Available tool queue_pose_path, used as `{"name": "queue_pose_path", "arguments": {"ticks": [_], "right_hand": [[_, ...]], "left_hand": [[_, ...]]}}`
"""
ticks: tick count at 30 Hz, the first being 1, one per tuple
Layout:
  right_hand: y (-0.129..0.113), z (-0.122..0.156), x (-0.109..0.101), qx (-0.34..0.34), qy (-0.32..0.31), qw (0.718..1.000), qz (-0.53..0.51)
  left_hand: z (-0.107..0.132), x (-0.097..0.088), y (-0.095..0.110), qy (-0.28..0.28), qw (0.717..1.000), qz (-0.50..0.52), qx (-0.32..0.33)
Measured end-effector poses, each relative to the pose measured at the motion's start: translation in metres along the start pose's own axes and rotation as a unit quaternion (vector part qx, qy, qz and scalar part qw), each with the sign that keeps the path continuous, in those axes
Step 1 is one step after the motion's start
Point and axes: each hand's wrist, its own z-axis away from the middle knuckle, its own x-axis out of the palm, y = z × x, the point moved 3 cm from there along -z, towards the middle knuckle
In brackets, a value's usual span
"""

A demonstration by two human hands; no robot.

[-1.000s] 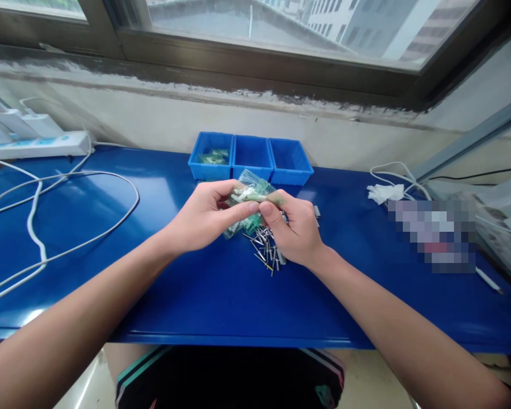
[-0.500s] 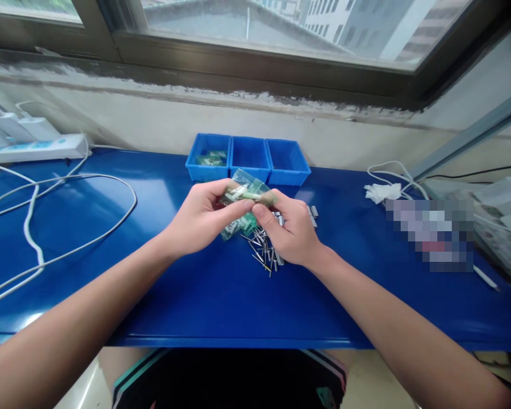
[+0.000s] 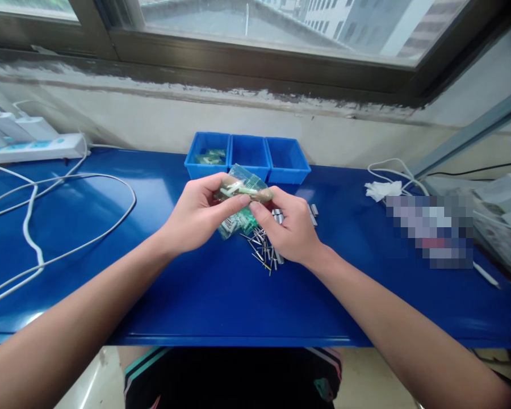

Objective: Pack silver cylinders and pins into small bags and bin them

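Observation:
A clear greenish plastic bag (image 3: pixel 249 179) with small pale pieces inside is held up between both hands. My left hand (image 3: pixel 196 213) pinches its left side, thumb across the front. My right hand (image 3: pixel 287 224) grips the right side, thumb tip close to the left thumb. Beneath the hands, more green printed plastic bags (image 3: pixel 234 223) lie on the table. Beside them is a loose pile of rivet-like metal pins (image 3: pixel 264 250), partly covered by my right hand. Short silver metal pieces (image 3: pixel 313 211) show just past my right hand.
Three joined blue bins (image 3: pixel 247 163) stand by the wall; the left one holds green bags. White cables (image 3: pixel 130 193) and a power strip (image 3: pixel 38 149) lie at left. Crumpled tissue (image 3: pixel 383 191), a blurred-out item (image 3: pixel 432 233) and a white pen-like stick (image 3: pixel 486 275) are at right.
Both hands still hold the bag in nearly the same place. The bag's top has tilted slightly to the left. The camera view has shifted a little.

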Motion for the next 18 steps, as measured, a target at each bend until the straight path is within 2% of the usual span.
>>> {"name": "queue_pose_path", "arguments": {"ticks": [6, 10, 14, 16, 18], "right_hand": [[0.001, 0.000, 0.000, 0.007, 0.012, 1.000, -0.013], [-0.002, 0.000, -0.002, -0.008, 0.049, 0.999, 0.004], [0.006, 0.000, -0.002, 0.072, 0.063, 0.995, -0.022], [0.011, 0.000, 0.000, 0.102, 0.029, 0.994, -0.002], [0.012, 0.001, 0.001, 0.077, -0.019, 0.994, 0.074]], "left_hand": [[-0.001, -0.004, -0.002, -0.006, 1.000, -0.011, 0.021], [-0.005, -0.003, -0.001, -0.021, 0.998, -0.028, 0.057], [-0.012, -0.008, -0.001, 0.023, 0.994, -0.061, 0.090], [-0.016, -0.019, -0.002, 0.061, 0.987, -0.097, 0.117], [-0.021, -0.034, -0.006, 0.112, 0.971, -0.155, 0.142]]}}
